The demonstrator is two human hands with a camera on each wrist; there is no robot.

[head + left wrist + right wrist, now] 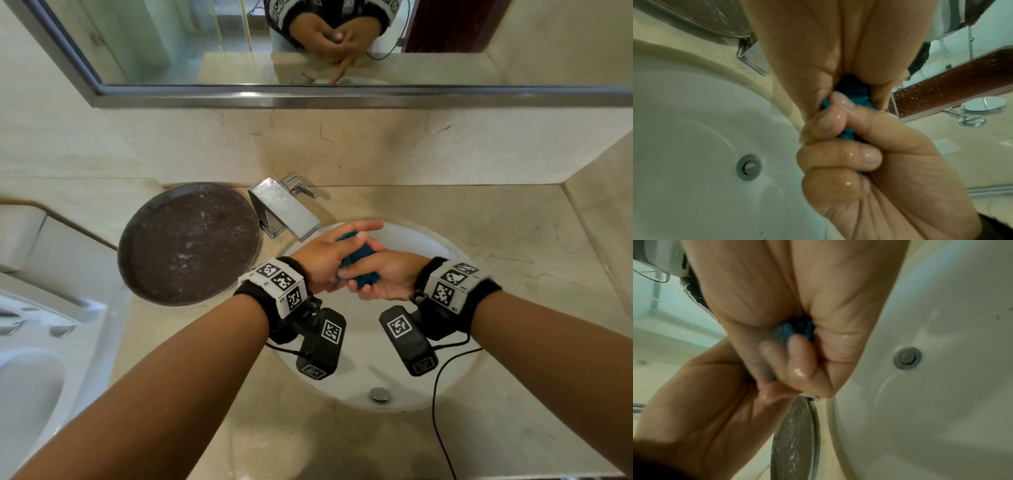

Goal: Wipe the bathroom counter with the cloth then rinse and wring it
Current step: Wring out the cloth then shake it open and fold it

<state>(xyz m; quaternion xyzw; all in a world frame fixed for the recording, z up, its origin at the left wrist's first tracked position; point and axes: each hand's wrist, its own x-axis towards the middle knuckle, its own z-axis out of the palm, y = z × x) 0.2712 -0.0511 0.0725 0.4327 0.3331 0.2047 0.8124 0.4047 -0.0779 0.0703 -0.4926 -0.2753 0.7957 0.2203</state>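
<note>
Gripping the bunched teal cloth (358, 262), left hand (320, 258) and right hand (390, 275) hover over the white sink (442, 383) in beige marble counter (496, 219), below a mirror (171, 44).

We see our right hand (789, 293) filling the top of the right wrist view, its wet fingers (799, 360) curled round a bunched blue cloth (797, 328). Our left hand (715, 399) comes in from the lower left and grips the cloth just below. To the right of both hands lies the white sink (941, 402) with its drain plug (907, 357); below them a dark speckled round tray (793, 434) shows edge-on.
</note>
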